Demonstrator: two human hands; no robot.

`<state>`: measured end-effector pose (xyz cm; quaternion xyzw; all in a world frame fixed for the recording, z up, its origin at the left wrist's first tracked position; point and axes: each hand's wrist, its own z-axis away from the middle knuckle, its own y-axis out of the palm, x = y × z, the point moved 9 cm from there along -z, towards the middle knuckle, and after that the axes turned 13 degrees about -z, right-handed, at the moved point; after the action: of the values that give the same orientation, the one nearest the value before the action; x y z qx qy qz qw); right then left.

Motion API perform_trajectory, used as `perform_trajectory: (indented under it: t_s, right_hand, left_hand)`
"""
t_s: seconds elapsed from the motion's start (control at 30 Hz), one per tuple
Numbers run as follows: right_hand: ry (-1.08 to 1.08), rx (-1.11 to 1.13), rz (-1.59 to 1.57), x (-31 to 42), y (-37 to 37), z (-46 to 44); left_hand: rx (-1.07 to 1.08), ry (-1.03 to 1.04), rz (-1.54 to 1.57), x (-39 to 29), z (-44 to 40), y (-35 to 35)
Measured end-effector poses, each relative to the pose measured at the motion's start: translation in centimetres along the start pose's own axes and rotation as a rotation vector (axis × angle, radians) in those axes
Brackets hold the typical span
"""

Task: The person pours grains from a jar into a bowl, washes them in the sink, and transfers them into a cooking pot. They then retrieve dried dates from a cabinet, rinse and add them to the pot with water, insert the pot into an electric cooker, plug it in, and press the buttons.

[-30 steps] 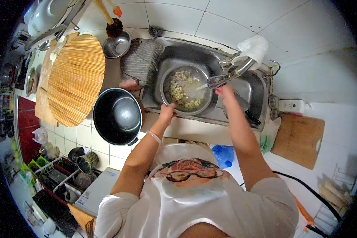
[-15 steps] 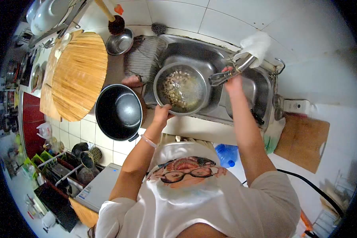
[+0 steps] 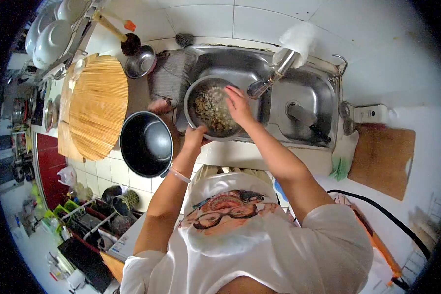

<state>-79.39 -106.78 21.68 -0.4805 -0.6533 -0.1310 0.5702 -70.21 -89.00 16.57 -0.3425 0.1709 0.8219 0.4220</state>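
A metal bowl [image 3: 191, 115] of water with small pale and brown pieces [image 3: 213, 110] is over the front of the left sink basin [image 3: 230, 63]. My left hand [image 3: 196, 136] grips its near rim. Over the bowl's right side is my right hand [image 3: 238, 105], fingers stretched out, holding nothing; whether the fingertips touch the water I cannot tell. Just right of that hand, the faucet [image 3: 260, 88] shows no stream of water. To the left of the bowl stands a black pot [image 3: 147, 144].
A round slatted mat [image 3: 99, 108] lies on boards at the left. Behind the pot are a small metal bowl [image 3: 141, 62] and a striped cloth [image 3: 170, 73]. A black-handled knife [image 3: 320, 133] is in the right basin [image 3: 306, 95]. A cutting board [image 3: 382, 159] leans at the right.
My right hand has left the faucet and moved left over the bowl. The stream of water seen earlier has stopped. The bowl has shifted slightly left with my left hand on it.
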Motion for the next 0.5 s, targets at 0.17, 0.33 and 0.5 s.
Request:
perform_trajectory:
  t_s: [0.17,0.33,0.5]
  right_hand:
    - [-0.01,0.022,0.023,-0.8,0.9,0.1]
    - [-0.01,-0.006,-0.018,-2.1,1.9,0.2]
    - [0.0,-0.018,-0.039,-2.0,2.2,0.4]
  left_hand:
    - [-0.033,0.042,0.0,-0.4,-0.5,-0.4]
    - [-0.058,0.037,-0.067,-2.0,-0.1,-0.5]
    - [-0.069,0.041,-0.105,-2.8,0.4,-0.5]
